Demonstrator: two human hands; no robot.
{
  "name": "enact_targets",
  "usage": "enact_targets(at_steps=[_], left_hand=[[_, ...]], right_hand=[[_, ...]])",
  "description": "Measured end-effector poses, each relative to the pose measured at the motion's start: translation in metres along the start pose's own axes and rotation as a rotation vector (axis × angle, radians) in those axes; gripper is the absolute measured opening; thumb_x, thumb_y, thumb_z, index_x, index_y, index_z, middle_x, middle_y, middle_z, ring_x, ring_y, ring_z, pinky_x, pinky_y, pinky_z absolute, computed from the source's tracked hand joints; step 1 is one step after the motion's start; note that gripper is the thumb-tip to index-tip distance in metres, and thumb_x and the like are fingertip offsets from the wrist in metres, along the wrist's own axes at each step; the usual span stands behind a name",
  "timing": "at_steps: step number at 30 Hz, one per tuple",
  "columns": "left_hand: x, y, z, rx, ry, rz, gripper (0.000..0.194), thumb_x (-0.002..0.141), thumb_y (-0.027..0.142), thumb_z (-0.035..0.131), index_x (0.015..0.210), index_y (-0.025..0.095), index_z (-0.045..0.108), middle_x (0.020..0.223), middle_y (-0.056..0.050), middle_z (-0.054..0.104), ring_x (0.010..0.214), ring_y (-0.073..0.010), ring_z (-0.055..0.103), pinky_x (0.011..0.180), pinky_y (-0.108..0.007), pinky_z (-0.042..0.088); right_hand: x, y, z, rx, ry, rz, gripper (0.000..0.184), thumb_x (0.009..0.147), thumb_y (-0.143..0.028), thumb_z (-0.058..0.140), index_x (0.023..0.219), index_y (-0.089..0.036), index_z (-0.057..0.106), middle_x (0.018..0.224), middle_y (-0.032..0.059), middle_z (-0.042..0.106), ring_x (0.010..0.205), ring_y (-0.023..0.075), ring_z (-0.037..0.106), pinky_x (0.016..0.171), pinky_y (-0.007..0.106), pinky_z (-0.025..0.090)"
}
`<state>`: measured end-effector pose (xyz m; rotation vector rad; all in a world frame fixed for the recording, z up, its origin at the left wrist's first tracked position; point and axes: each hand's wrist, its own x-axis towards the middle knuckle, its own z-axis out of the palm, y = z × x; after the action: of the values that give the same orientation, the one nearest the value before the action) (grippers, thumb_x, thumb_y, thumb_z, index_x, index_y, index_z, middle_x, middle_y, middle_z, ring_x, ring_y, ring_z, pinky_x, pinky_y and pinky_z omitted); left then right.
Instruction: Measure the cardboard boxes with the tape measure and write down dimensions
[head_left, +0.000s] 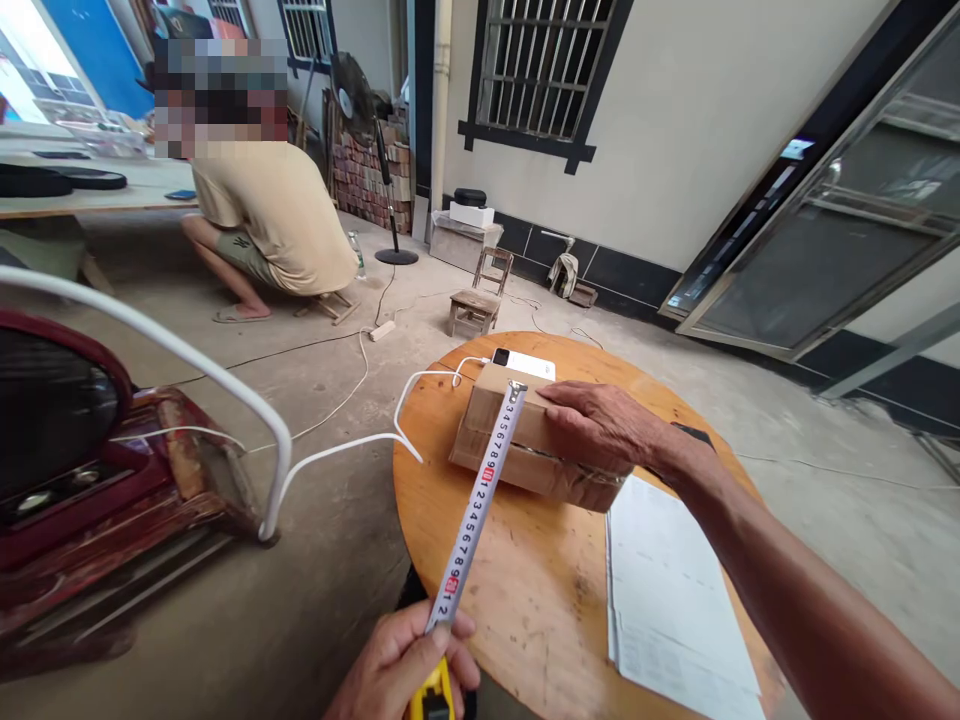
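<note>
A brown cardboard box (525, 470) lies on a round wooden table (517, 580). My right hand (600, 425) rests on top of it, palm down with the fingers stretched toward its far side. At the near edge of the table, my left hand (412, 655) is wrapped round a yellow tape measure (433, 695). The white blade (474, 510) runs out from it, and its metal end hook lies over the top of the box. Black and red numbers face me along the blade.
Papers (667, 600) lie right of the box; a white power bank (529, 362) with a cable sits behind it. A small wooden chair (480, 295) and a standing fan (382, 170) are beyond. Another person (277, 215) squats at the left, near a dark red appliance (60, 420).
</note>
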<state>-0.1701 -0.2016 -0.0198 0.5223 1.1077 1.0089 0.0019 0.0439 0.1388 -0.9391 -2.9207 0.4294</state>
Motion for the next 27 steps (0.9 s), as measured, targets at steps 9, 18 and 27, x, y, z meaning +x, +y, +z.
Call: enact_targets(at_steps=[9, 18, 27], left_hand=[[0.021, 0.012, 0.019, 0.029, 0.085, 0.040, 0.031, 0.083, 0.041, 0.052, 0.097, 0.015, 0.061, 0.078, -0.005, 0.067, 0.061, -0.0143, 0.056, 0.057, -0.026, 0.044], [0.038, 0.002, 0.015, 0.127, 0.085, 0.052, 0.035, 0.085, 0.043, 0.047, 0.103, 0.015, 0.058, 0.084, -0.007, 0.067, 0.067, -0.0173, 0.058, 0.062, -0.029, 0.045], [0.042, 0.010, 0.019, 0.184, 0.149, 0.064, 0.038, 0.085, 0.045, 0.047, 0.104, 0.016, 0.061, 0.089, -0.007, 0.068, 0.077, -0.0198, 0.060, 0.071, -0.030, 0.045]], right_hand=[[0.003, 0.019, -0.003, 0.142, 0.009, 0.077, 0.044, 0.092, -0.052, 0.035, 0.127, -0.033, 0.054, 0.131, -0.0010, 0.055, 0.116, 0.0276, 0.051, 0.098, 0.044, 0.038], [0.022, 0.040, -0.016, 0.249, -0.059, 0.081, 0.046, 0.091, -0.056, 0.034, 0.115, -0.029, 0.063, 0.117, 0.0009, 0.064, 0.102, 0.0257, 0.059, 0.090, 0.038, 0.044], [0.026, 0.045, -0.020, 0.293, -0.082, 0.108, 0.049, 0.090, -0.058, 0.035, 0.112, -0.025, 0.064, 0.111, 0.0034, 0.066, 0.099, 0.0254, 0.060, 0.086, 0.038, 0.045]])
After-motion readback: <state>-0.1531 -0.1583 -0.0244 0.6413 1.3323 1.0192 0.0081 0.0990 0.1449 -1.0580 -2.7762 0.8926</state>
